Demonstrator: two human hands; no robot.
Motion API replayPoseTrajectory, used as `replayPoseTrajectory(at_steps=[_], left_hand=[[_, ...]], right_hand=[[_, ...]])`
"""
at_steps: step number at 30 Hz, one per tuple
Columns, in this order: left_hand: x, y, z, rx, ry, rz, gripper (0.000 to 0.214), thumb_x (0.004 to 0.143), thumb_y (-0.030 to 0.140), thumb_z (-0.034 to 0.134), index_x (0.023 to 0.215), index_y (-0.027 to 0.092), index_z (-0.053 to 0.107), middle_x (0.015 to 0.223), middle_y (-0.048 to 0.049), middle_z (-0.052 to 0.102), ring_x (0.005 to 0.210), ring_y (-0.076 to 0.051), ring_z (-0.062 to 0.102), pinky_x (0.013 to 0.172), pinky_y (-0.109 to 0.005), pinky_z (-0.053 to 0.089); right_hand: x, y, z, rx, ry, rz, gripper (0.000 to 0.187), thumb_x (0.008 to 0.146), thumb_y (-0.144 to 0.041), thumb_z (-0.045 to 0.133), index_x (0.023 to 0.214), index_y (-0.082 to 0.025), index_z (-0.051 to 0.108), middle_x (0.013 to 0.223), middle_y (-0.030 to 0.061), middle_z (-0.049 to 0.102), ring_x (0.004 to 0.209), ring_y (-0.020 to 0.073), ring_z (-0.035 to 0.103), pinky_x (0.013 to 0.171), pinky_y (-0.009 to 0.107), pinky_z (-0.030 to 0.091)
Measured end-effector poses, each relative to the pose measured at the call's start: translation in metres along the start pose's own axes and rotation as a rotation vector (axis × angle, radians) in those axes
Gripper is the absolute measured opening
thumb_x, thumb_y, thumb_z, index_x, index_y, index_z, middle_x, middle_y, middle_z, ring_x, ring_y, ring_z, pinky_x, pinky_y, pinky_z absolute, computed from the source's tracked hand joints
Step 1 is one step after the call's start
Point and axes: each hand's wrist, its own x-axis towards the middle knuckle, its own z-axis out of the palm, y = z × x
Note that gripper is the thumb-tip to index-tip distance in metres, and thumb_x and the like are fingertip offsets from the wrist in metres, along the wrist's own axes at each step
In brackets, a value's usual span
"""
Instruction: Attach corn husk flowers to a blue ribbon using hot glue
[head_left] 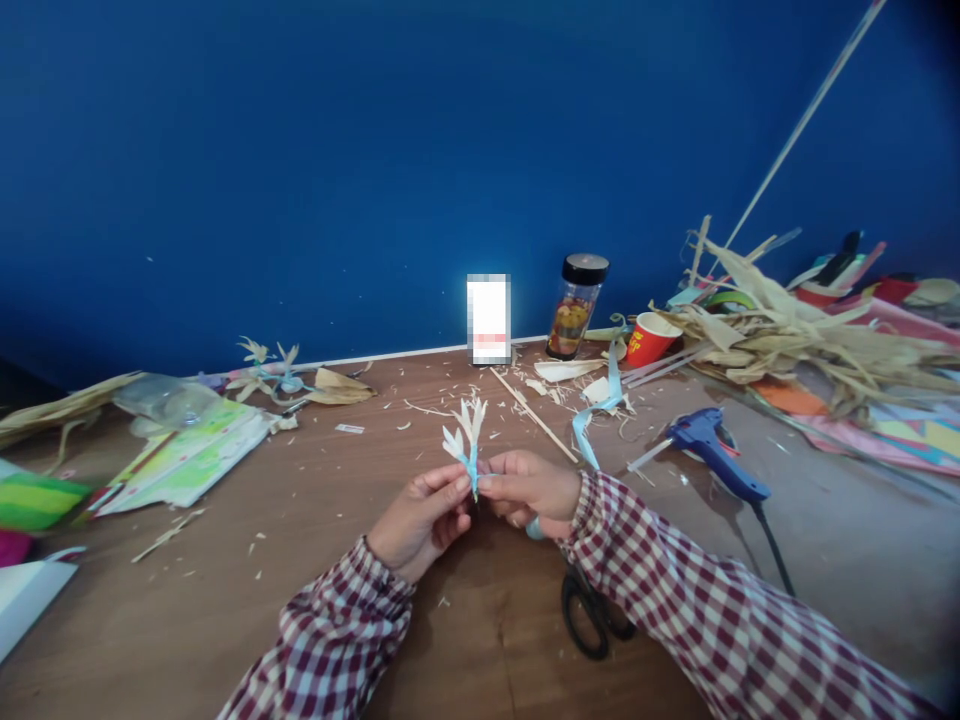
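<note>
Worktop (315, 570): brown, scraps scattered mostly toward its back edge. Husk pile (780, 335) fills the back right corner. Both hands are over the middle: left hand (424, 510) pinches the flower's stem between thumb and fingers, right hand (534, 488) pinches the same stem from the other side, fingertips almost meeting. Glue gun (709, 445) lies toward the right edge, nozzle pointing left. Flask (576, 305) stands at the back edge, cup (651, 340) just right of it. Scissors (586, 620), handles toward the near edge, partly under the right sleeve (675, 580). Flower (471, 440): upright, pale petals, blue stem.
</note>
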Motion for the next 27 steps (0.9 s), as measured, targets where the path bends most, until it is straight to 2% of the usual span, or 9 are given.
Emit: replayPoseTrajectory(at_steps=[5, 12, 19, 22, 27], left_hand=[[0.000, 0.000, -0.005, 0.069, 0.016, 0.016, 0.024, 0.058, 0.021, 0.075, 0.081, 0.015, 0.069, 0.056, 0.0036, 0.054, 0.048, -0.002, 0.048, 0.047, -0.012, 0.045], [0.002, 0.000, -0.008, 0.151, -0.020, 0.055, 0.015, 0.062, 0.021, 0.072, 0.073, 0.013, 0.067, 0.059, 0.0027, 0.055, 0.050, -0.003, 0.049, 0.049, -0.014, 0.045], [0.004, 0.003, -0.011, 0.161, -0.061, -0.001, 0.016, 0.061, 0.024, 0.073, 0.064, 0.012, 0.062, 0.053, 0.0033, 0.052, 0.046, -0.003, 0.049, 0.047, -0.015, 0.046], [0.005, 0.003, -0.011, 0.181, -0.024, -0.007, 0.019, 0.060, 0.024, 0.073, 0.060, 0.012, 0.059, 0.051, 0.0040, 0.051, 0.043, -0.002, 0.047, 0.045, -0.013, 0.044], [0.005, 0.003, -0.009, 0.236, 0.043, -0.018, 0.022, 0.058, 0.027, 0.074, 0.061, 0.012, 0.058, 0.052, 0.0043, 0.051, 0.043, -0.001, 0.046, 0.044, -0.012, 0.043]], right_hand=[[0.000, 0.001, 0.001, 0.014, -0.028, 0.019, 0.024, 0.069, -0.032, 0.065, 0.077, -0.014, 0.052, 0.049, -0.0100, 0.026, 0.041, 0.0027, 0.014, 0.037, 0.018, 0.005], [0.001, 0.002, 0.002, 0.006, -0.022, 0.022, 0.023, 0.069, -0.031, 0.064, 0.076, -0.014, 0.050, 0.049, -0.0100, 0.028, 0.041, 0.0024, 0.016, 0.037, 0.017, 0.006], [0.000, 0.001, 0.002, -0.054, -0.047, 0.036, 0.025, 0.069, -0.035, 0.064, 0.073, -0.014, 0.050, 0.048, -0.0101, 0.030, 0.040, 0.0022, 0.016, 0.036, 0.018, 0.006], [0.002, 0.004, 0.000, -0.151, 0.028, 0.037, 0.027, 0.068, -0.037, 0.063, 0.069, -0.015, 0.048, 0.047, -0.0100, 0.031, 0.039, 0.0024, 0.019, 0.036, 0.017, 0.009], [0.006, 0.008, -0.004, -0.476, 0.218, -0.034, 0.024, 0.072, -0.036, 0.058, 0.066, -0.014, 0.051, 0.048, -0.0084, 0.037, 0.038, 0.0020, 0.026, 0.037, 0.017, 0.016]])
